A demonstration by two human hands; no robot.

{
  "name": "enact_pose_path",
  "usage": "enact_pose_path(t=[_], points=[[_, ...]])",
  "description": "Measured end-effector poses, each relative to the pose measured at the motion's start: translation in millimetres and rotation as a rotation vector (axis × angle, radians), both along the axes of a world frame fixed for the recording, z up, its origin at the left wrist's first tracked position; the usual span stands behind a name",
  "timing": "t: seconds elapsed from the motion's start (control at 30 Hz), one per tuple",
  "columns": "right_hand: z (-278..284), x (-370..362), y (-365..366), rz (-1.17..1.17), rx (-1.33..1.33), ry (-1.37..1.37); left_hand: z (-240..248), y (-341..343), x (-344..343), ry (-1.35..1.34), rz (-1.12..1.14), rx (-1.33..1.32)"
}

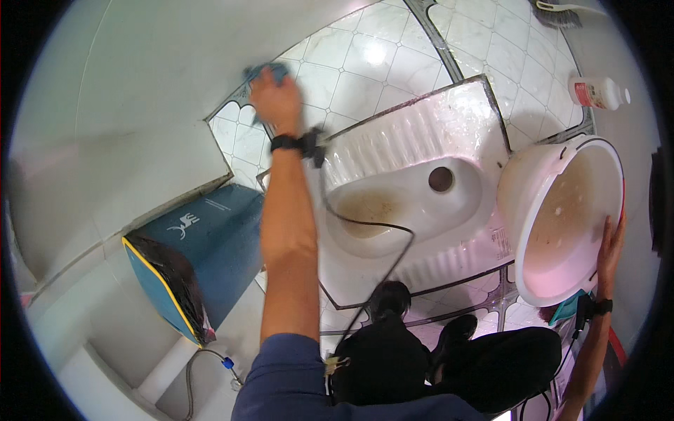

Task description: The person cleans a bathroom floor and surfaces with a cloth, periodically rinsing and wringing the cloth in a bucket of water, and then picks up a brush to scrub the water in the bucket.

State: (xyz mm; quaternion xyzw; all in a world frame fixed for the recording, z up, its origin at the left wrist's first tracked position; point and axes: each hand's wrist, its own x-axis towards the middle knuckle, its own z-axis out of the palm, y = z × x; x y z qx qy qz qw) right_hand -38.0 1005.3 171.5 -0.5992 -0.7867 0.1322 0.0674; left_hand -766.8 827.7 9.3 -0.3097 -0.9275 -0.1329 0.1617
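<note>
My left hand (276, 105) is at the far left, slightly blurred, with its fingers closed on a blue-grey cloth (282, 71). The cloth presses against the tiled floor (319, 81) where it meets the wall. At the right, my right hand (611, 245) grips the rim of a large white bucket (535, 210), which tips over to one side. Brownish staining or murky water shows inside the bucket; I cannot tell which. Between my arms lies a white squat toilet (421, 189), with brown marks in its bowl and a round drain hole.
A blue bin (210, 231) with a black liner stands at the left, near a white basin (91, 379) and a metal hose (189, 382). A white bottle (597, 92) and a brush (558, 14) are at the far right. A black cable (411, 242) crosses the toilet.
</note>
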Motion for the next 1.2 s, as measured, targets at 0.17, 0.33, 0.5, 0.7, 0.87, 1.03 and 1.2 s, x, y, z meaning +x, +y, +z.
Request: enact_pose_path(t=[0.17,0.33,0.5,0.7,0.87,1.03,1.2], points=[[-4,1,2,-0.029,-0.050,0.062,1,96,80,0.006,-0.287,0.041],[5,-21,-2,-0.005,-0.065,0.186,18,130,174,-0.175,-0.655,-0.101],[-3,-16,2,-0.066,-0.099,0.233,33,95,234,-0.556,-0.919,0.090],[-8,-15,4,-0.015,-0.043,0.223,71,-44,156,-0.708,-0.705,0.222],[-10,-25,2,-0.009,-0.087,0.225,85,-143,18,-0.306,-0.130,-0.507],[-16,-10,5,-0.047,-0.066,0.243,61,-157,12,-0.461,0.182,-0.724],[-1,-30,-2,-0.113,-0.150,0.276,45,-166,78,-0.391,0.120,-0.462]])
